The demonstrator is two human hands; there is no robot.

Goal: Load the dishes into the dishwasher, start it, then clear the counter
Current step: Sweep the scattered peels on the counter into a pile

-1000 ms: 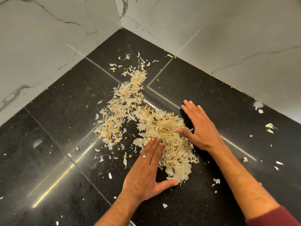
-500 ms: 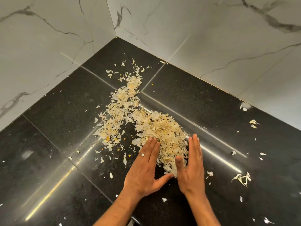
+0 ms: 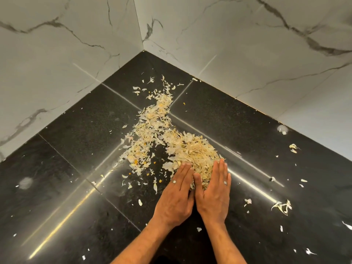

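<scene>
Peel scraps (image 3: pixel 182 149) lie heaped on the black counter (image 3: pixel 76 168), trailing toward the marble wall corner (image 3: pixel 142 35). I see left hand (image 3: pixel 176 195) and right hand (image 3: pixel 214 191) side by side, fingers straight, pressed flat against the heap's near edge, gripping nothing. Stray flakes (image 3: pixel 282 206) sit well apart, right.

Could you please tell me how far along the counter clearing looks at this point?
Done: most peelings sit in one heap. In hand: the left hand and right hand press flat against its near edge. Left: stray scraps scattered across the black counter; no dishwasher in view.
</scene>
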